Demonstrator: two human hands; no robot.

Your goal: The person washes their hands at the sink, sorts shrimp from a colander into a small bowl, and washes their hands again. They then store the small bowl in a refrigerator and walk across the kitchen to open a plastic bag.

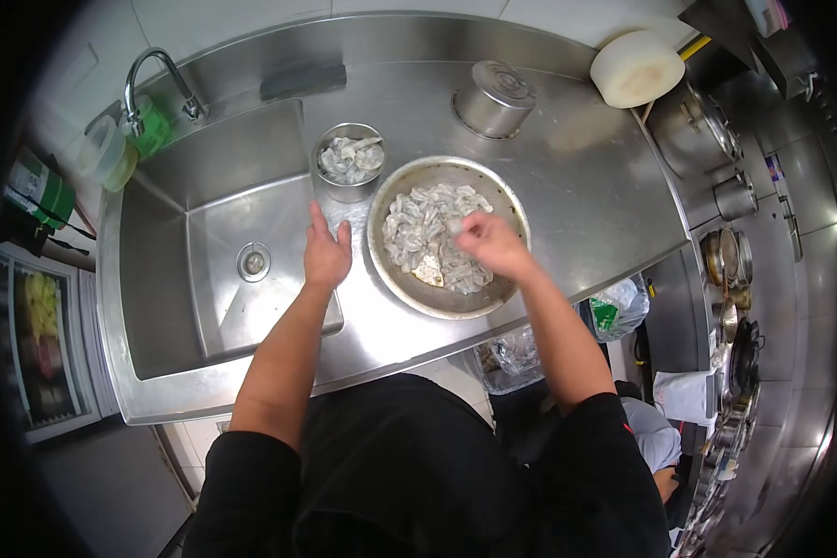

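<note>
A wide metal bowl [388,290] on the steel counter holds a heap of peeled, greyish raw shrimp [428,219], with a pale flat piece [429,271] lying on them near the front. My right hand [493,246] is over the right part of the heap, fingers pinched together. Something pale shows at its fingertips, but I cannot make out whether it is held. Left of the bowl, my left hand [326,256] holds nothing, its fingers stretched out and thumb apart. Just beyond it stands a small round metal container [347,192] with more shrimp in it.
To the left is a steel sink [242,316] with a curved faucet [158,56]. An upturned metal pot [495,100] sits behind the bowl. A thick round white block [637,70] leans at the back right. At the lower right, another person [651,432] is partly visible near stacked pans.
</note>
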